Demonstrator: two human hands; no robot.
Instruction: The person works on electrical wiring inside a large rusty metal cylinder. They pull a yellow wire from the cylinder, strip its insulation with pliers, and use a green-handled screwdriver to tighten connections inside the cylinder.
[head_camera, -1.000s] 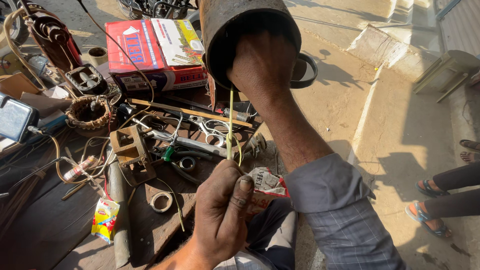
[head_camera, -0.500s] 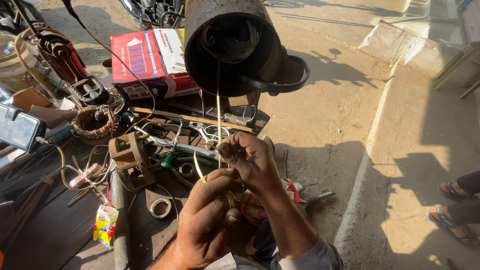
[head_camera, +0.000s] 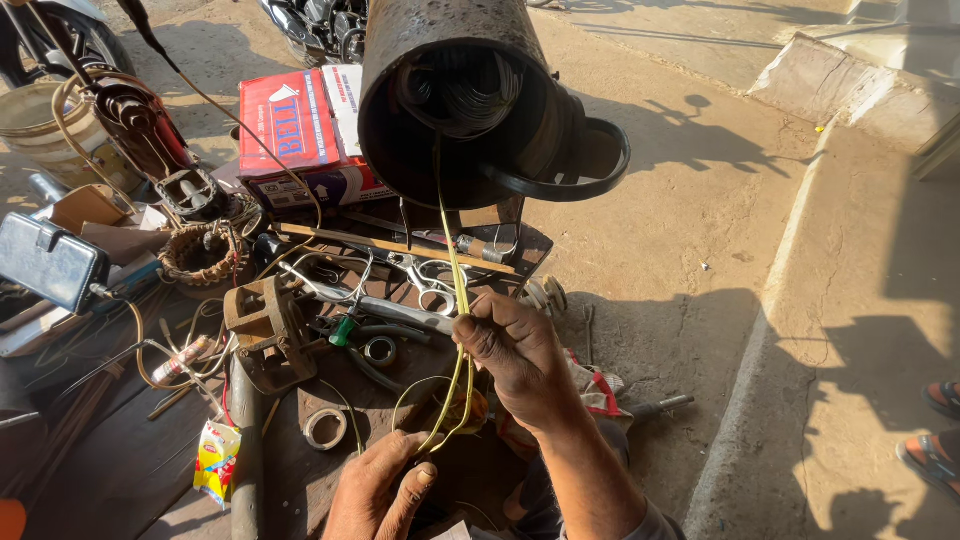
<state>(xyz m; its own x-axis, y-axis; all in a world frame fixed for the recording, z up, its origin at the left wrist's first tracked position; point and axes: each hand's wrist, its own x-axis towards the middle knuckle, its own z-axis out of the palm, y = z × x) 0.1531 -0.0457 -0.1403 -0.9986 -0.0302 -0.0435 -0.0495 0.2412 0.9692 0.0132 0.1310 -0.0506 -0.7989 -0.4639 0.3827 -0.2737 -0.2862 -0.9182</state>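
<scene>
A big dark motor housing (head_camera: 470, 95) lies on its side at the top of the view, its open mouth toward the camera and dark windings visible inside. It looks heavy and rigid, not something to shift by the thin parts hanging from it. Below it sits a cluttered board (head_camera: 330, 400) with a red box (head_camera: 300, 130), scissors (head_camera: 425, 275), a roll of tape (head_camera: 324, 428) and a small coil (head_camera: 200, 255).

A thin yellow sleeve (head_camera: 452, 260) runs from the housing mouth down to the hands. It looks light, flexible and smooth, likely slippery, and would kink if bent sharply; the best hold seems to be a pinch close to the working point. The right hand (head_camera: 515, 360) pinches it narrowly between thumb and fingertips, partway along. The sleeve then loops down to the left hand (head_camera: 380, 490), whose fingers close on its lower end near the bottom edge of the view.
</scene>
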